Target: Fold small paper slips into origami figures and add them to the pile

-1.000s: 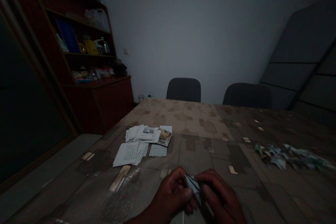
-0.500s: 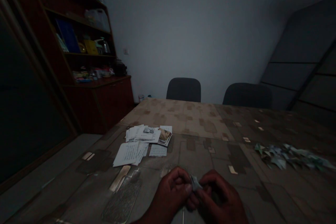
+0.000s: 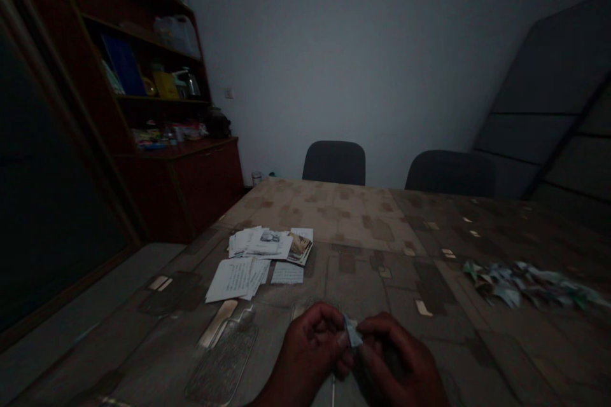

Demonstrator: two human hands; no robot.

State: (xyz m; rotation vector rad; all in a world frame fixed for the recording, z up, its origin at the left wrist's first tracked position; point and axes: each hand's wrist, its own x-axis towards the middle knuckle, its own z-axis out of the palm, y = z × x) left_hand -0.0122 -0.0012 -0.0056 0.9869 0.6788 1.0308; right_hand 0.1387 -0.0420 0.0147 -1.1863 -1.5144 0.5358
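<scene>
A small folded piece of pale paper (image 3: 353, 334) is held up over the near part of the table. My left hand (image 3: 315, 346) pinches its left side between thumb and curled fingers. On the other side, my right hand (image 3: 398, 356) has its thumb and index finger at the paper's right edge, fingers bent inward. To the right lies a heap of folded paper pieces (image 3: 529, 283), pale and greenish. Loose printed paper slips (image 3: 233, 278) are spread in front and to the left, with a stack of paper pieces (image 3: 270, 243) behind them.
A patterned cloth (image 3: 353, 210) covers the table. Two dark chairs (image 3: 334, 162) stand at its far side. A red-brown cabinet (image 3: 200, 184) with filled shelves is on the left, against a pale wall (image 3: 353, 51). The room is dim.
The folded paper has turned and shows a flatter, more pointed face. My right fingers have shifted slightly on its right side. The slips and the heap stay in place.
</scene>
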